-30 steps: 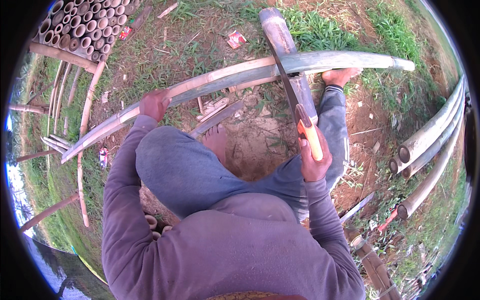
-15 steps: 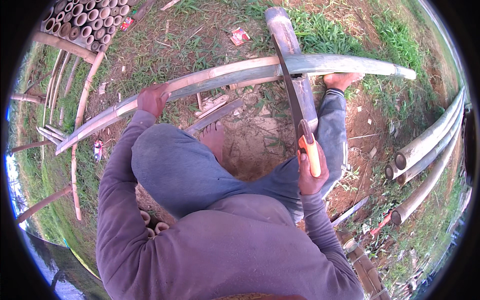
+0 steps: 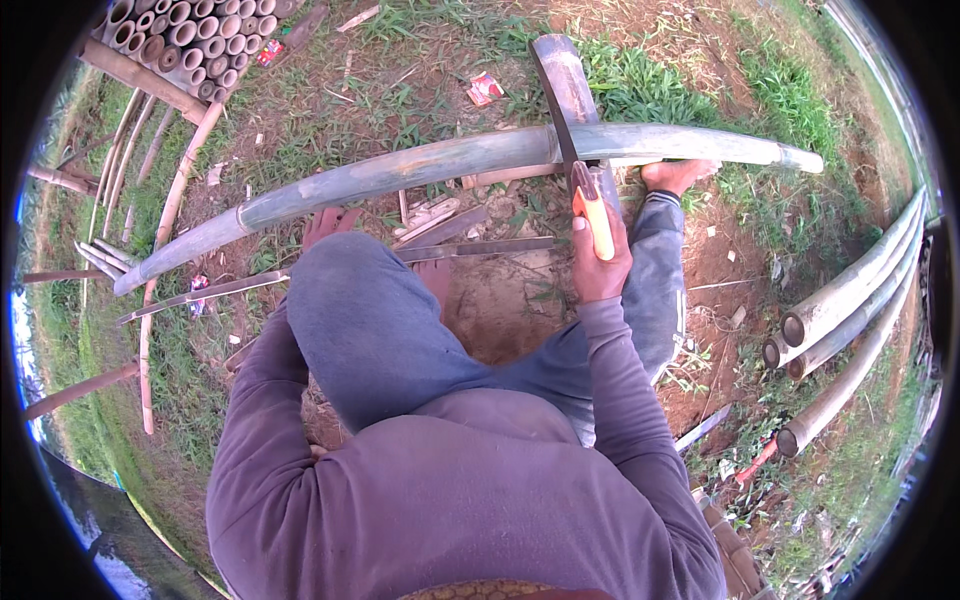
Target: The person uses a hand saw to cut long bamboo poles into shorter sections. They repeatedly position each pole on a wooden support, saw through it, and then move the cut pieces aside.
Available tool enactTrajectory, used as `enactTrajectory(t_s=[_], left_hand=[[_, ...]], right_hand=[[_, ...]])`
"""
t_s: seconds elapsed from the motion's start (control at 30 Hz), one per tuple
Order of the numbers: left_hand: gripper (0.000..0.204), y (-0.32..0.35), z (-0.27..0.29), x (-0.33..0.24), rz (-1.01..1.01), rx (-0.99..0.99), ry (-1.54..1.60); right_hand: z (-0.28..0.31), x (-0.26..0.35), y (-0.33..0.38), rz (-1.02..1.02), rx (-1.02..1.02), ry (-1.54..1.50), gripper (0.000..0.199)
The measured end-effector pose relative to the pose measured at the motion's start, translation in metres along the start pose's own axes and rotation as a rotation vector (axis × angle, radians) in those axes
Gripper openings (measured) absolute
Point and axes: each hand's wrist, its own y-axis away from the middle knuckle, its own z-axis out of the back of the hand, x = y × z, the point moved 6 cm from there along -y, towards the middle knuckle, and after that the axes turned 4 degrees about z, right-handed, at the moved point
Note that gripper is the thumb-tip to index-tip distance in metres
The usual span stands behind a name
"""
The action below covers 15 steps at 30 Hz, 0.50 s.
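Note:
My right hand (image 3: pixel 601 270) is closed round the orange handle of a handsaw (image 3: pixel 595 222). The saw's dark blade runs away from me, lying across a long green bamboo pole (image 3: pixel 400 170). That pole rests crosswise on a thicker bamboo piece (image 3: pixel 568 75). Just on the near side of the pole, my left hand (image 3: pixel 328 224) shows with its fingers stretched out. My raised knee hides its wrist. A long narrow strip (image 3: pixel 210 295) passes below the pole and behind the knee.
My right foot (image 3: pixel 678 175) is beside the crossing point, under the pole. Bamboo poles (image 3: pixel 850 290) lie at the right. Stacked cut bamboo tubes (image 3: pixel 200 35) fill a rack at far left. Split pieces (image 3: pixel 430 222) and a red wrapper (image 3: pixel 484 89) lie on the ground.
My left hand has let go of the pole and moved below it. The pale strip along the pole has come away and hangs lower. The saw has moved away from me across the pole.

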Motion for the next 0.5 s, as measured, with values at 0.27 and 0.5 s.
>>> enactTrajectory(t_s=[0.27,0.5], left_hand=[[0.094,-0.125,-0.013,-0.063,-0.096,0.21,-0.007],[0.079,-0.138,-0.015,-0.075,-0.041,0.424,0.021]], right_hand=[[-0.004,0.026,-0.011,-0.052,0.041,0.089,0.043],[0.013,0.019,0.024,-0.173,-0.029,-0.001,0.044]])
